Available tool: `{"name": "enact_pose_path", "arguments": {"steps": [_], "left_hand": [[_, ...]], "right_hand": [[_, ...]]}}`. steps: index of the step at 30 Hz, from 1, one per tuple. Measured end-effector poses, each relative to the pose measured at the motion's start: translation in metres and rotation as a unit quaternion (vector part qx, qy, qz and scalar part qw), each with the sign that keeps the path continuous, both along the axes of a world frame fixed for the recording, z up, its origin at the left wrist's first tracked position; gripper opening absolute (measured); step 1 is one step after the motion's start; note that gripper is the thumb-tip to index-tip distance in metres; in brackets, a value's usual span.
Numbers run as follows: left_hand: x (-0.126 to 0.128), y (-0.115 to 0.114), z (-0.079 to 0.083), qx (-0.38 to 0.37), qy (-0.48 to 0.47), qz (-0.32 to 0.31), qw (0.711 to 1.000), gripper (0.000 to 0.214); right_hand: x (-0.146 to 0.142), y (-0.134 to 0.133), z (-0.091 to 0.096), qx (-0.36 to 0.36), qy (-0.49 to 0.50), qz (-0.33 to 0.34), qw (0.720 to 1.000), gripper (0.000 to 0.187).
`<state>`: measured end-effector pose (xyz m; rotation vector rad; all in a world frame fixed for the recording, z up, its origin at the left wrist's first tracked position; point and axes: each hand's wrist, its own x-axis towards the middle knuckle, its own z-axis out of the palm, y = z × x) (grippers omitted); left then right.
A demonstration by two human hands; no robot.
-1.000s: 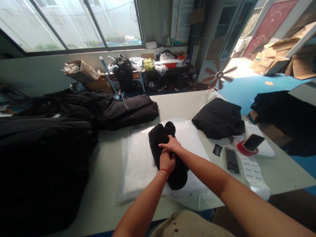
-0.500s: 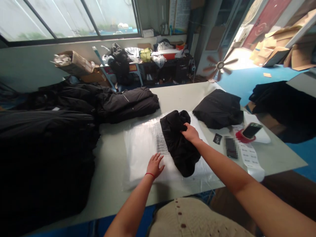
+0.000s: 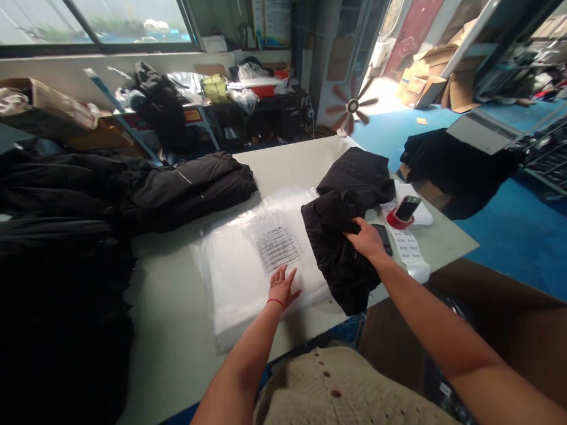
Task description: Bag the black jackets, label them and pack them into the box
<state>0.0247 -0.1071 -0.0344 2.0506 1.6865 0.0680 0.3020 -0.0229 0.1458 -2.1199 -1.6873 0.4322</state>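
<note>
My right hand [image 3: 367, 239] grips a folded black garment [image 3: 339, 254] by its upper right part. The garment lies across the right edge of a stack of clear plastic bags [image 3: 239, 283], and its kind is hard to make out. My left hand [image 3: 282, 286], a red string on its wrist, rests on the bags with fingers spread, just below a printed block of text. Behind the held garment lies another folded black garment [image 3: 361, 174], partly covered by it.
Black padded garments [image 3: 190, 189] are piled along the left of the table [image 3: 163, 307]. To the right are a red tape roll [image 3: 398, 219] with a phone [image 3: 408, 206] on it, a label strip [image 3: 408, 248] and a small fan [image 3: 352, 106]. An open cardboard box [image 3: 500, 330] stands below the table's right edge.
My right hand has moved the black garment rightward over the bags, uncovering the printed text and covering the small black card. My left hand stays spread on the bags. The view has turned right.
</note>
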Motion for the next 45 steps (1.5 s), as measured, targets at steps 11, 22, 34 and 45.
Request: {"name": "enact_pose_path", "arguments": {"steps": [11, 22, 34, 45], "left_hand": [[0.0, 0.018, 0.012, -0.023, 0.0, -0.002, 1.0, 0.025], [0.01, 0.001, 0.021, -0.036, 0.037, -0.15, 0.987, 0.036], [0.004, 0.048, 0.015, -0.181, -0.172, 0.137, 0.959, 0.015], [0.002, 0.106, 0.032, -0.236, -0.365, 0.289, 0.853, 0.019]], "right_hand": [[0.017, -0.04, -0.013, 0.016, 0.045, -0.011, 0.999, 0.029], [0.037, -0.059, -0.009, 0.048, 0.058, -0.008, 0.997, 0.027], [0.042, -0.079, -0.018, 0.062, 0.062, 0.021, 0.996, 0.025], [0.003, -0.101, 0.01, 0.145, 0.072, 0.076, 0.984, 0.022]]}}
